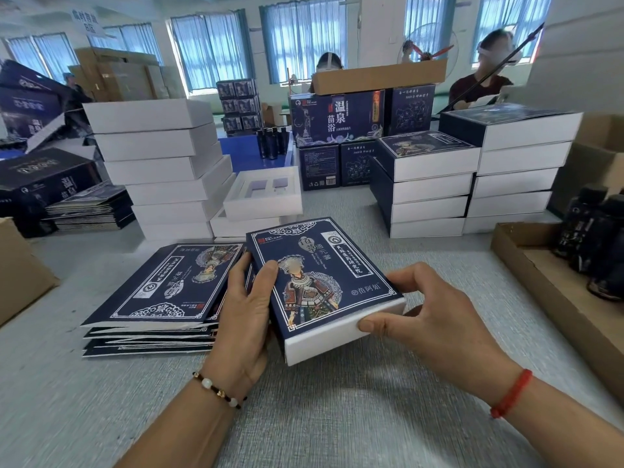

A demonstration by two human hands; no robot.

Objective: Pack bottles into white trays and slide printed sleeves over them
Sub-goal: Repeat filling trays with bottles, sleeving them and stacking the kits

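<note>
Room: large workroom, white walls. Far wall holds a row of tall windows [304,38] with sheer blue curtains [209,49]; daylight comes through them, cool and even. White pillar [381,32] stands between two windows. Worktable [337,417] surface is pale grey, fine woven texture. A fan [427,45] with red blades stands near the windows, right of centre. Paper sign [88,21] hangs from the ceiling, upper left. Brown cartons [114,76] stacked against the far left wall.
</note>
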